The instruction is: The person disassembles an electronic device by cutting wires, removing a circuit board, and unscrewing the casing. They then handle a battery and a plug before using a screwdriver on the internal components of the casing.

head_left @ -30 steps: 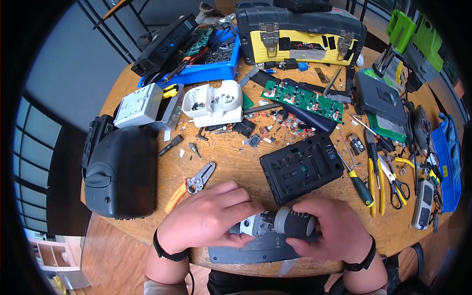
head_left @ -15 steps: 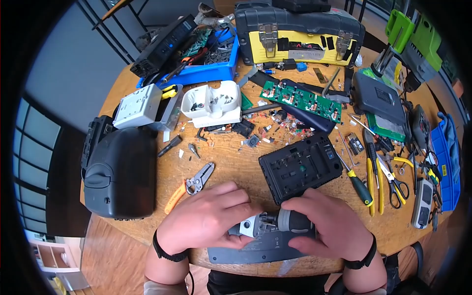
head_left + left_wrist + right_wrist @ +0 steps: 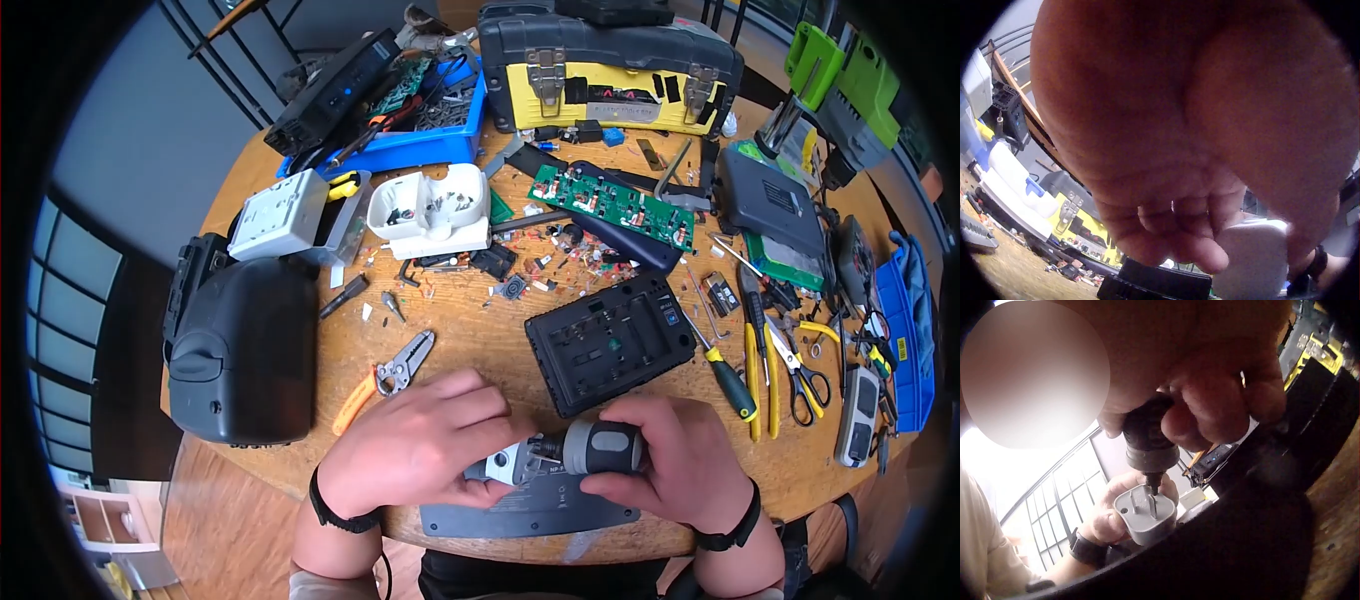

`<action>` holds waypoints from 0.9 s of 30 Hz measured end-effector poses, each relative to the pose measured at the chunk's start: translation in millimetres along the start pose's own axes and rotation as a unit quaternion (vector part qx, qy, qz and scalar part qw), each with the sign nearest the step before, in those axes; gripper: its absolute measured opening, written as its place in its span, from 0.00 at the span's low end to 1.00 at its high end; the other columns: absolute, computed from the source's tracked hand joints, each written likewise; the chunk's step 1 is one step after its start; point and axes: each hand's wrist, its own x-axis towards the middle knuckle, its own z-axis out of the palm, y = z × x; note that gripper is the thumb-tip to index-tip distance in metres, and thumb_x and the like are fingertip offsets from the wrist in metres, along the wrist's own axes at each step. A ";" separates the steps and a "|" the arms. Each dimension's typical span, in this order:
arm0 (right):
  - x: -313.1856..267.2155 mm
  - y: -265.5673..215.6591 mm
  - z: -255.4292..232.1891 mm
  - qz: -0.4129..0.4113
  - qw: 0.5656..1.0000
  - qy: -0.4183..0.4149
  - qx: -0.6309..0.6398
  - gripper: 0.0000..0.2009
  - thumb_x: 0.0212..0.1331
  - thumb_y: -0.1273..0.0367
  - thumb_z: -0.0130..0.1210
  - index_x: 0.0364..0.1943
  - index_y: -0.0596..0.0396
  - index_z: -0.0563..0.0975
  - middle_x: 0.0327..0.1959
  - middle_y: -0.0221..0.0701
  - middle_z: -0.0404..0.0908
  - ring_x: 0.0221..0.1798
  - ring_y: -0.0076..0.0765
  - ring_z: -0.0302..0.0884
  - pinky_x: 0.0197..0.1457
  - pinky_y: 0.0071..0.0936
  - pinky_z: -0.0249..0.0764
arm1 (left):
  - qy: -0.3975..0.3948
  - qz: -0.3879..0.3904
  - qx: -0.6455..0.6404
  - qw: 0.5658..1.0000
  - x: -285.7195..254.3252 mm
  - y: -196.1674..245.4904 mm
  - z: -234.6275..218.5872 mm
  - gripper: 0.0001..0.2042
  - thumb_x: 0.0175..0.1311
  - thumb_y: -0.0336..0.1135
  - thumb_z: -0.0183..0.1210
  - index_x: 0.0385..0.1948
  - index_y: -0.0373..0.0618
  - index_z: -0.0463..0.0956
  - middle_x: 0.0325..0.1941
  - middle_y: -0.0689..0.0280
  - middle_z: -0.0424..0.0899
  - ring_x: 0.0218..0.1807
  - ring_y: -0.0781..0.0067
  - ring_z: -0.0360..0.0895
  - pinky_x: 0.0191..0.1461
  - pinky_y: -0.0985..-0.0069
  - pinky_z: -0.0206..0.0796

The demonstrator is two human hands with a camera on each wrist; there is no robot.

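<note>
My left hand (image 3: 425,445) holds a pale grey plug adapter (image 3: 508,461) with its metal prongs facing right. In the right wrist view the prongs and a round hole show on the face of the adapter (image 3: 1147,515). My right hand (image 3: 690,455) grips the thick grey-and-black handle of a stubby screwdriver (image 3: 605,447) between thumb and fingers. The short dark shaft of the screwdriver (image 3: 1152,481) points at the prong face, its tip right beside a prong. Under both hands lies a dark grey panel (image 3: 530,513) with printed text.
Just beyond the hands lies a black battery-charger housing (image 3: 610,345). Wire strippers (image 3: 385,378) are to the left, near a large black case (image 3: 245,350). A green-and-yellow screwdriver (image 3: 733,383), pliers and scissors (image 3: 803,378) lie right. Loose parts and a yellow-black toolbox (image 3: 615,85) are farther back.
The screwdriver handle has turned: a grey oval patch now faces up where lettering showed before. My right fingers loosened and closed round it again. The left hand and adapter stay nearly in place.
</note>
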 end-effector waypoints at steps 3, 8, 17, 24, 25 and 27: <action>0.0 0.5 -2.6 0.004 0.999 -0.010 -0.036 0.24 0.59 0.51 0.71 0.49 0.52 0.77 0.26 0.33 0.82 0.27 0.44 0.83 0.29 0.37 0.77 | -0.007 0.008 -0.006 1.000 -0.3 2.2 0.2 0.22 0.42 0.37 0.77 0.44 0.46 0.87 0.32 0.66 0.77 0.36 0.61 0.74 0.40 0.68 0.72; 4.4 -3.2 1.8 0.008 0.999 0.046 -0.017 0.21 0.62 0.53 0.69 0.51 0.49 0.78 0.30 0.30 0.80 0.27 0.41 0.82 0.30 0.35 0.77 | -0.009 0.005 -0.006 1.000 -1.2 -0.8 0.5 0.23 0.42 0.38 0.77 0.44 0.46 0.87 0.32 0.66 0.77 0.36 0.61 0.74 0.40 0.68 0.72; 4.2 -6.6 -6.2 0.027 0.997 -0.065 -0.009 0.26 0.59 0.62 0.68 0.61 0.47 0.75 0.41 0.33 0.79 0.33 0.46 0.83 0.34 0.40 0.80 | -0.025 -0.022 -0.001 0.999 -3.4 -1.3 -1.8 0.23 0.41 0.38 0.78 0.44 0.44 0.86 0.33 0.64 0.78 0.36 0.60 0.75 0.41 0.66 0.73; 3.4 -3.1 -0.5 -0.005 0.999 -0.041 -0.003 0.25 0.59 0.58 0.70 0.57 0.52 0.76 0.34 0.33 0.84 0.33 0.44 0.85 0.34 0.37 0.80 | -0.012 -0.014 -0.005 1.000 -3.6 -3.3 -0.6 0.24 0.43 0.38 0.77 0.46 0.44 0.86 0.33 0.64 0.78 0.37 0.59 0.75 0.42 0.66 0.73; 4.7 -5.1 -1.9 -0.002 0.999 -0.038 -0.011 0.24 0.59 0.56 0.70 0.55 0.52 0.77 0.31 0.32 0.84 0.32 0.43 0.85 0.34 0.37 0.80 | -0.010 -0.011 -0.008 1.000 -3.5 -2.9 -0.7 0.24 0.43 0.37 0.77 0.46 0.44 0.86 0.34 0.64 0.78 0.37 0.59 0.75 0.42 0.66 0.73; 5.9 -5.2 -2.3 -0.001 0.999 -0.035 -0.021 0.24 0.59 0.55 0.71 0.53 0.52 0.77 0.28 0.32 0.84 0.31 0.43 0.85 0.33 0.36 0.79 | -0.013 -0.010 -0.004 1.000 -2.5 -2.8 -1.9 0.23 0.43 0.38 0.77 0.46 0.44 0.86 0.34 0.64 0.78 0.38 0.59 0.75 0.42 0.66 0.73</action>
